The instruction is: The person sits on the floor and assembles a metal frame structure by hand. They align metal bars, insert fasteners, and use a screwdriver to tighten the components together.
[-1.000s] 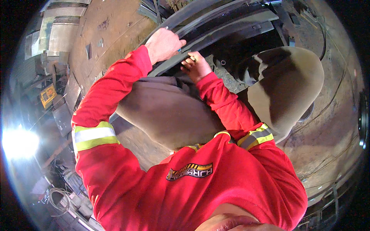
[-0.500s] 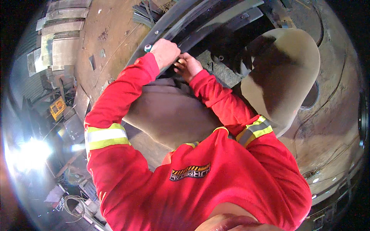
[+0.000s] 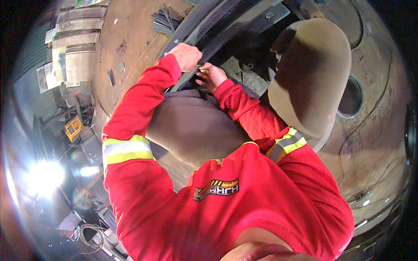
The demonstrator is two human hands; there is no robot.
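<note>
My left hand (image 3: 186, 57) is closed in a fist against the inner side of a long, curved dark metal beam (image 3: 201, 27). Whatever it grips is hidden behind the knuckles. Just right of and below it, my right hand (image 3: 213, 78) has its fingers curled together by the beam's lower edge. The fingertips point at the left hand, and anything between them is too small to make out. The beam runs from between my hands up to the top of the view, with a small bright bolt-like spot (image 3: 176, 41) on its outer face.
My bent legs in brown trousers (image 3: 196, 126) lie below the beam, the right knee (image 3: 318, 74) raised. A flat grey plate (image 3: 244, 76) lies between. Dark metal strips (image 3: 165, 21) are piled beyond the beam. At right is a round rimmed opening or container (image 3: 351, 96); a bright lamp (image 3: 45, 178) shines at left.
The whole view has shifted slightly. Both hands stay at nearly the same spot on the beam. A round green-and-white end that stuck out left of my left hand no longer shows.
</note>
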